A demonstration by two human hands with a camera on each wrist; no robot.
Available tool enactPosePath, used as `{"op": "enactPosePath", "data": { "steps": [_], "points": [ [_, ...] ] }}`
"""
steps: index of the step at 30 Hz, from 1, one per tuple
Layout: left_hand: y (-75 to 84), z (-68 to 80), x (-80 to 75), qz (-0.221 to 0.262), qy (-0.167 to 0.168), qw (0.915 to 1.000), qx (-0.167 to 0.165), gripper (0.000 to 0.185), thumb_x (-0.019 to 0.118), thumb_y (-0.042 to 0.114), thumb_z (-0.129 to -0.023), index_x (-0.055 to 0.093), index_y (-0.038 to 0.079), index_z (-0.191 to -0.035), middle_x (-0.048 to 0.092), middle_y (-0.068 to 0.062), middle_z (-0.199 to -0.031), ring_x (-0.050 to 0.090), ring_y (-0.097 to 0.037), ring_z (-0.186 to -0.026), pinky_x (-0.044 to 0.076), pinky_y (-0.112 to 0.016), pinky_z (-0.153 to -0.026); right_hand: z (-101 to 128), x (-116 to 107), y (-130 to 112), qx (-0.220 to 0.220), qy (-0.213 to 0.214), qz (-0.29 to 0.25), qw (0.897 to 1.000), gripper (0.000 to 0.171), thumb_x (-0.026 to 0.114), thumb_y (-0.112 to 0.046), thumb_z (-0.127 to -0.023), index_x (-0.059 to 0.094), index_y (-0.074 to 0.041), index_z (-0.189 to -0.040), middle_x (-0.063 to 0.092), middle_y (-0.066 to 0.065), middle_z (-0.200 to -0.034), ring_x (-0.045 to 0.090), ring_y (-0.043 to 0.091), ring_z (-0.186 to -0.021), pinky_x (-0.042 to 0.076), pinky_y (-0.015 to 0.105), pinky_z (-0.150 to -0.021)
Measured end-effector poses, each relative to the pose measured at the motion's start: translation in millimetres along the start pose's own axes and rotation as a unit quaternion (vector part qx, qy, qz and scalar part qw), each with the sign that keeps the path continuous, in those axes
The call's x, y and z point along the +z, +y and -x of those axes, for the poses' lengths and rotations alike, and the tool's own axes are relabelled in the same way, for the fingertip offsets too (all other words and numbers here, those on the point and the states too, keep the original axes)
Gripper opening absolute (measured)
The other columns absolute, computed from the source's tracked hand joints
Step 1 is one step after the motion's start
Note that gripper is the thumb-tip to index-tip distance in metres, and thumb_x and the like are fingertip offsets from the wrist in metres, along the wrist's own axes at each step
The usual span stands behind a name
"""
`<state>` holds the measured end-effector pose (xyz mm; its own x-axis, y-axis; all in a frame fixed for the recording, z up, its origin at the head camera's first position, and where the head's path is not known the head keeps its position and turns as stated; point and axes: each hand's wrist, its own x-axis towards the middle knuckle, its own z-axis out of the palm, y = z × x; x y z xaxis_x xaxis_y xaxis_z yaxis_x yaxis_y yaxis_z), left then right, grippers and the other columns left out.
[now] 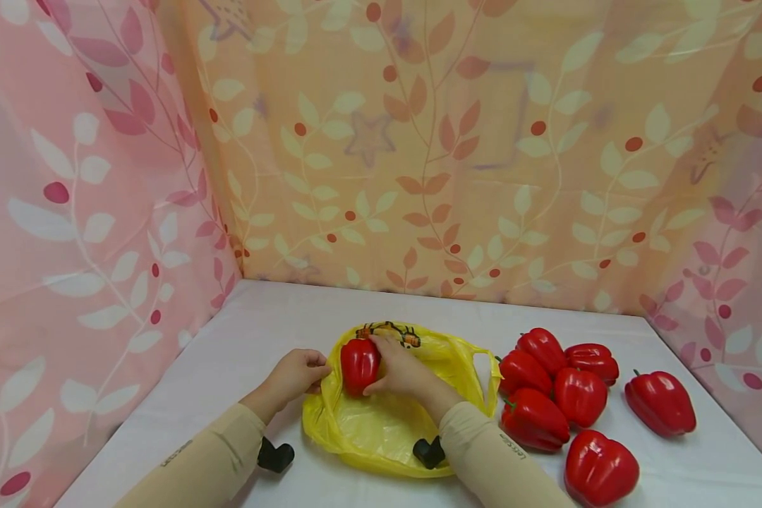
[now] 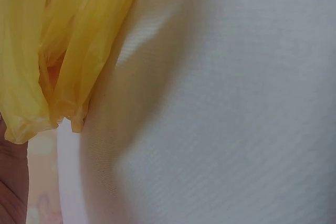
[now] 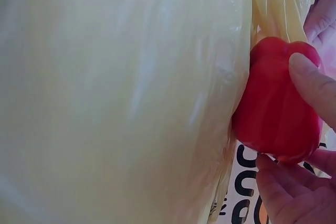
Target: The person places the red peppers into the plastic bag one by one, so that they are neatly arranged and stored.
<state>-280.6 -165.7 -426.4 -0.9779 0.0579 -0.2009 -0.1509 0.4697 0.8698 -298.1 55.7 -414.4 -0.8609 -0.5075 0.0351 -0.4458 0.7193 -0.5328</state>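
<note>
A yellow plastic bag (image 1: 381,423) lies spread open on the table, its mouth facing up. Within its left side, my right hand (image 1: 401,368) grips a red bell pepper (image 1: 359,367). The right wrist view shows the thumb on one side of that bell pepper (image 3: 278,98) and the fingers (image 3: 289,187) beneath it. My left hand (image 1: 300,377) pinches the bag's left edge. In the left wrist view the gathered yellow plastic (image 2: 68,66) hangs beside that hand, which is mostly out of frame.
Several red bell peppers (image 1: 581,397) cluster on the white table (image 1: 279,310) right of the bag. One bell pepper (image 1: 660,403) lies apart at the far right, another (image 1: 600,469) nearer the front. Patterned curtains (image 1: 419,141) stand behind and at both sides.
</note>
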Motion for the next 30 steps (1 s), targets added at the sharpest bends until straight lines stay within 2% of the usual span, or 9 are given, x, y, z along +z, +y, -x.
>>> {"op": "enactPosePath", "data": {
  "steps": [10, 22, 30],
  "points": [
    [0.4, -0.1, 0.2, 0.005, 0.004, 1.0000, -0.002, 0.008, 0.062, 0.013, -0.086, 0.064, 0.005, -0.087, 0.059, -0.005, -0.078, 0.053, -0.017, -0.066, 0.053, -0.026, -0.062, 0.1, 0.1, -0.8, -0.006, 0.031, -0.013, 0.999, 0.091, 0.081, -0.032, -0.067, 0.031, -0.010, -0.139, 0.033, 0.011, -0.135, 0.044, 0.025, -0.117, 0.037, 0.040, -0.100],
    [0.2, 0.7, 0.3, 0.005, 0.005, 1.0000, 0.000, 0.008, 0.062, 0.013, -0.086, 0.064, 0.005, -0.088, 0.058, -0.005, -0.078, 0.052, -0.017, -0.066, 0.053, -0.026, -0.062, 0.0, -1.6, 2.2, -0.010, 0.023, -0.014, 1.000, 0.093, 0.081, -0.034, -0.066, 0.031, -0.010, -0.140, 0.031, 0.011, -0.138, 0.043, 0.025, -0.119, 0.036, 0.041, -0.101],
    [-0.8, -0.3, -1.0, 0.003, 0.006, 1.0000, -0.005, 0.008, 0.062, 0.013, -0.086, 0.064, 0.006, -0.087, 0.059, -0.006, -0.078, 0.053, -0.018, -0.066, 0.052, -0.026, -0.061, 1.3, -6.0, 1.8, -0.022, 0.023, -0.024, 0.999, 0.083, 0.080, -0.031, -0.068, 0.036, -0.009, -0.134, 0.036, 0.008, -0.135, 0.047, 0.022, -0.114, 0.040, 0.037, -0.097]
  ]
}}
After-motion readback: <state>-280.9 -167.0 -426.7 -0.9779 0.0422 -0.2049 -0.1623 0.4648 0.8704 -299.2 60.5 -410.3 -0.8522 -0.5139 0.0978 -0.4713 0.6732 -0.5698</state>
